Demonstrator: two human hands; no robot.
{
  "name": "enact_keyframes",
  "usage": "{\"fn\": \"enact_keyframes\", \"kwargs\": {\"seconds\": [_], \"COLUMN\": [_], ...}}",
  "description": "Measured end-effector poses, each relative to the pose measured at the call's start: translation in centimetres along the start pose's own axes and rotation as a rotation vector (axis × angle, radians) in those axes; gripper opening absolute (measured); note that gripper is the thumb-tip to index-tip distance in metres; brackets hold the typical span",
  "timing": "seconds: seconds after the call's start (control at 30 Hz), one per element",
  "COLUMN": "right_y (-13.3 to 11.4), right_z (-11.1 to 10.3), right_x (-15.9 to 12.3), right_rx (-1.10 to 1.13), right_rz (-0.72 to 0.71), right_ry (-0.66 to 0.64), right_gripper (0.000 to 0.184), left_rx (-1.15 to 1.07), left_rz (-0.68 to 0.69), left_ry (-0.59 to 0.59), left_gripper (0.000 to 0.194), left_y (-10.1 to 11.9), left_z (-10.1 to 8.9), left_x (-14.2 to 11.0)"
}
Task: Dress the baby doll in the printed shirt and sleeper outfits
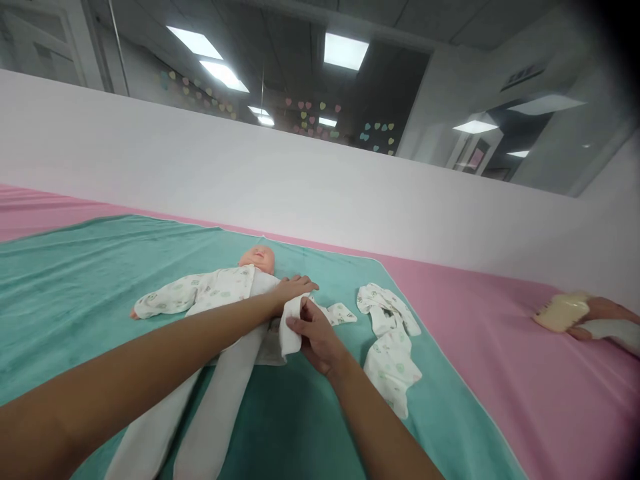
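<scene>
A baby doll (258,257) lies on its back on a teal cloth, its head toward the wall. A white printed baby shirt (220,285) covers its arm on the left, and white leggings (220,407) cover its legs. Across the doll's chest reaches my left arm; my left hand (295,287) rests with fingers stretched out at the doll's right-hand side in view. Just below it, my right hand (320,337) pinches the shirt's white edge (291,330) between thumb and fingers. A printed sleeve (341,313) sticks out beyond my hands. My left palm is hidden.
Crumpled printed baby clothes (393,343) lie to the right on the teal cloth (450,413). Farther right, on a pink cover (480,320), are a yellowish object (561,312) and part of another doll-like figure (613,327). A white wall (300,193) with a window above stands behind.
</scene>
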State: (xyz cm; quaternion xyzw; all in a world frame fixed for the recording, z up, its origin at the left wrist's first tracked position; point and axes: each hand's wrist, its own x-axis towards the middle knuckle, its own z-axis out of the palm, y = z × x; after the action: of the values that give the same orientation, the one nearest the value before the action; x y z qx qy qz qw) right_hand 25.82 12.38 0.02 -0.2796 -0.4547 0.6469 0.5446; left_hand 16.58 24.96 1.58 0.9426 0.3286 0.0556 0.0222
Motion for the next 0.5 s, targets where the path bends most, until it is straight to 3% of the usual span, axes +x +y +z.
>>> {"fn": "enact_keyframes", "kwargs": {"seconds": [0.23,0.33,0.5], "right_y": [0.0,0.0,1.5], "right_z": [1.4,1.4,0.7], "right_x": [-1.1,-1.0,-0.2], "right_rx": [-0.054,-0.067,-0.059], "right_rz": [0.163,0.168,0.182], "right_ry": [-0.189,-0.210,-0.181], "right_gripper": [0.036,0.041,0.039], "left_rx": [-0.265,-0.334,-0.188], "left_rz": [0.130,0.048,-0.176], "left_ry": [-0.245,-0.156,0.081], "left_gripper": [0.030,0.026,0.020], "left_y": [-1.2,-1.0,-0.7], "left_z": [-0.4,-0.5,-1.5], "left_x": [0.9,1.1,0.6]}}
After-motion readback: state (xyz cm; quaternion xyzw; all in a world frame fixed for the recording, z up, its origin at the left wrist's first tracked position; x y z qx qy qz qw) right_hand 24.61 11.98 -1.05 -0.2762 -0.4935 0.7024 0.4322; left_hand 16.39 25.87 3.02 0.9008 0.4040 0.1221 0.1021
